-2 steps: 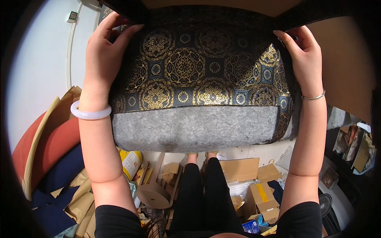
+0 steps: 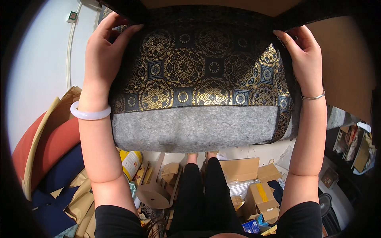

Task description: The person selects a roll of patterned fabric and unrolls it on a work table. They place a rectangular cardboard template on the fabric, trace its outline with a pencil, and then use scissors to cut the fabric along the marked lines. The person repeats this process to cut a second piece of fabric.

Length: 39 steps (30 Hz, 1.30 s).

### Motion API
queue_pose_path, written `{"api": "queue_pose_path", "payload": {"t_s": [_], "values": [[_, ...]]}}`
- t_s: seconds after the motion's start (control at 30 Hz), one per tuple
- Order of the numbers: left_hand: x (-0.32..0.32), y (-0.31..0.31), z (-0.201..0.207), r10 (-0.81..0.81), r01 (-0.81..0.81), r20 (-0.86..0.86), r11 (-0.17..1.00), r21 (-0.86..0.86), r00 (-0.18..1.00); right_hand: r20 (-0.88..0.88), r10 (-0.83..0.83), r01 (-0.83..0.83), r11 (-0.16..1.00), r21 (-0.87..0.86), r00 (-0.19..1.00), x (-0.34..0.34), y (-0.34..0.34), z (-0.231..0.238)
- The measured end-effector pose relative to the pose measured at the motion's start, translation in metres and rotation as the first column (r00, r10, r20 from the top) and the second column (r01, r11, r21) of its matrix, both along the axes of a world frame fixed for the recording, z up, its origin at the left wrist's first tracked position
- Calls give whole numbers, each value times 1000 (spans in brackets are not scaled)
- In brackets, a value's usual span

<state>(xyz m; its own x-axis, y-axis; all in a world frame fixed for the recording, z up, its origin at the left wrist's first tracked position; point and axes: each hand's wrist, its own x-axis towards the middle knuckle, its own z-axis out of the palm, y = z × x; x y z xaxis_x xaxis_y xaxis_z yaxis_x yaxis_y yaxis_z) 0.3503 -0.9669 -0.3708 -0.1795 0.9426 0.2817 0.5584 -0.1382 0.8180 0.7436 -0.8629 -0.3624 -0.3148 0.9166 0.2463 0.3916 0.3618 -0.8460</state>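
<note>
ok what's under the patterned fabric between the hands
Past the lower edge of the patterned fabric, a band of grey felt-like material is exposed. Whether it continues beneath the whole fabric, or what else lies there, cannot be seen because the fabric covers it.

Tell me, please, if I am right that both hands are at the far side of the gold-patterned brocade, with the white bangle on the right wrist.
Not quite: the head view shows the white bangle on the left wrist. The left hand and right hand are at the far side of the brocade.
</note>
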Motion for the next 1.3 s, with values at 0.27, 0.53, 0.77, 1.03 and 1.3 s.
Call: {"api": "queue_pose_path", "payload": {"t_s": [0.27, 0.53, 0.77, 1.03, 1.3], "values": [[-1, -1, 4, -4, 4, -57, 1000, -4, 998, 16, 2, -3, 1000, 11, 1000, -1, -1, 2], [0, 0, 3, -3, 2, -114, 1000, -5, 993, 1, 13, -13, 997, -81, 1000, 21, 9, -8], [2, -4, 6, 38, -44, -63, 994, -97, 997, -234, -46, 15, 991, -132, 971, 26, 9, -3], [2, -4, 6, 30, -37, -77, 995, -90, 997, -169, -9, -14, 991, -132, 986, 33, 14, -12], [-3, -3, 2, 12, -16, -52, 997, -70, 999, -192, 0, -26, 990, -136, 981, 32, 15, -13]]}}
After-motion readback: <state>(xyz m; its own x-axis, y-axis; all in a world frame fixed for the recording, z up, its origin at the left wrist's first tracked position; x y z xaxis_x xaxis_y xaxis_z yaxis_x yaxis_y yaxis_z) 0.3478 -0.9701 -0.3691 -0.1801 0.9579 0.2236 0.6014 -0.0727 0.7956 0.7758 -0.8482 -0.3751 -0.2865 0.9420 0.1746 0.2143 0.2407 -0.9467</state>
